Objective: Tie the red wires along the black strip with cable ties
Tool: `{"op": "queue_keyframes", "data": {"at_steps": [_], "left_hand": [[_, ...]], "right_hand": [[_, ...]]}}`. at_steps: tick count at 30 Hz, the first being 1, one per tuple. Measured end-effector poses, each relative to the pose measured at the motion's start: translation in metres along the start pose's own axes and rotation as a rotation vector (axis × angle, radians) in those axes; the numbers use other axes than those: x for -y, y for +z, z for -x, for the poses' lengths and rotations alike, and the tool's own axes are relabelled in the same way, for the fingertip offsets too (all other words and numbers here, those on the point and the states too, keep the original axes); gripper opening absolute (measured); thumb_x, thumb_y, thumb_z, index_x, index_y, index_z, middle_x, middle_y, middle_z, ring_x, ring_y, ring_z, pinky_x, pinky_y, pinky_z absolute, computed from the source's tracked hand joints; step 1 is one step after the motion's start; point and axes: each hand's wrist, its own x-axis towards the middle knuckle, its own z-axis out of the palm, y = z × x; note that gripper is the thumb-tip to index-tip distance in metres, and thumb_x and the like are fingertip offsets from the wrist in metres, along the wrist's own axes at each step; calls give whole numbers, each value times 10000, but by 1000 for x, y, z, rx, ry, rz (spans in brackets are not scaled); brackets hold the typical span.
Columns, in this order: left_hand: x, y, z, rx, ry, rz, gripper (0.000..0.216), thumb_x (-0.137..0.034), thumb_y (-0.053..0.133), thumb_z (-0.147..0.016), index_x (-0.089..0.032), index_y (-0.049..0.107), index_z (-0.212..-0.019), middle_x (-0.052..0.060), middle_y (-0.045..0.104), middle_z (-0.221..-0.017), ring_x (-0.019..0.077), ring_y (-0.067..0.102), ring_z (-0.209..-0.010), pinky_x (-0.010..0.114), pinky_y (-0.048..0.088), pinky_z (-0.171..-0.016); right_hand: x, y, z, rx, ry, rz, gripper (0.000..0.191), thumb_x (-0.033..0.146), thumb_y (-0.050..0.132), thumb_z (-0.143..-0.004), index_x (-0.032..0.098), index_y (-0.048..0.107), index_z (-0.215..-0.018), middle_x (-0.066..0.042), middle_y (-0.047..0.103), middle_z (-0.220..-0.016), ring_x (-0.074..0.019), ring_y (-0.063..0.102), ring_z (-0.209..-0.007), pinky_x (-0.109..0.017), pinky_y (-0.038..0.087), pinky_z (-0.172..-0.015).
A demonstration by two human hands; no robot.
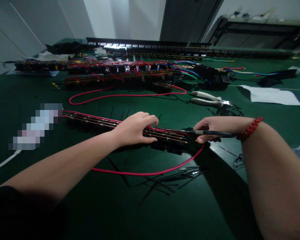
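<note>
A long black strip [95,120] with copper bars and a red wire along its top lies across the green table. My left hand [135,128] rests on the strip's right part, fingers curled over it and pressing it down. My right hand [212,128] is closed on a dark-handled tool [215,133] whose tip points left at the strip's right end. A red bead bracelet [251,127] sits on my right wrist. A red wire [150,172] loops from the strip's end across the table towards me.
Several more wired strips [120,76] lie at the back, with red, blue and green leads. White-handled pliers [207,99] and a white sheet [270,95] lie to the right. Black cable ties [165,181] are scattered in front. A blurred patch [36,126] is at left.
</note>
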Motion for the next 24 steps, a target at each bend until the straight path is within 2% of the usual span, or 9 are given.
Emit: {"op": "queue_keyframes", "data": {"at_steps": [4, 24], "left_hand": [[0, 0, 0, 11, -11, -3, 425, -412, 689, -813, -204, 584, -1169, 40, 616, -954, 200, 561, -902, 322, 433, -817], [0, 0, -1, 21, -38, -21, 427, -427, 695, -804, -177, 635, -1145, 58, 600, -945, 207, 545, -893, 329, 436, -814]], "right_hand": [[1, 1, 0, -11, -12, 12, 485, 668, 720, -659, 195, 635, -729, 31, 497, -586, -113, 420, -518, -255, 295, -472], [-1, 2, -7, -57, -24, 56, 497, 667, 707, -673, 186, 687, -796, 7, 567, -624, -129, 486, -533, -260, 357, -477]]}}
